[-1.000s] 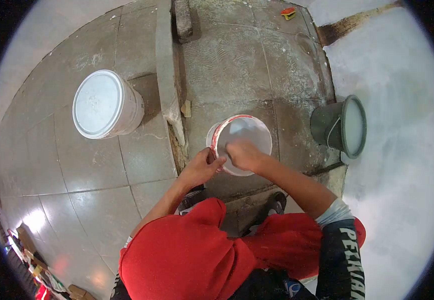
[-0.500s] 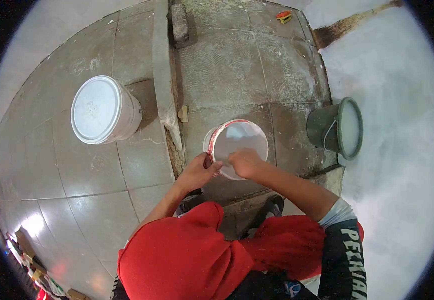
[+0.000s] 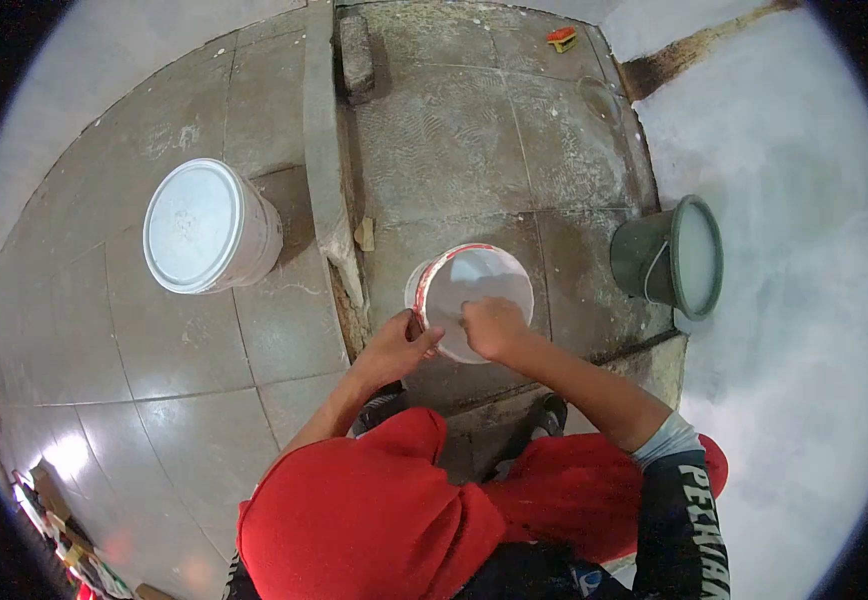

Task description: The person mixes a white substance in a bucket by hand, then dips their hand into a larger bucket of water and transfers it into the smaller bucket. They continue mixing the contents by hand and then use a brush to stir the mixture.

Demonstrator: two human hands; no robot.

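From the open tub [image 3: 499,285], the lidded bucket [image 3: 259,240] stands between nine and ten o'clock, beyond the raised ledge [image 3: 324,150]; the pail [image 3: 639,258] is between two and three, near the wall [image 3: 794,300]; the block [image 3: 357,55] lies at eleven.

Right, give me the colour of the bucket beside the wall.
The bucket is dull grey-green, best seen in the head view.

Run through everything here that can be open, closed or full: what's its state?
White bucket: open, pale contents
Lidded bucket: closed, lid on
Green bucket: open, pale contents, handle down
Left hand: gripping white bucket's rim
Right hand: fingers curled, anything held unclear
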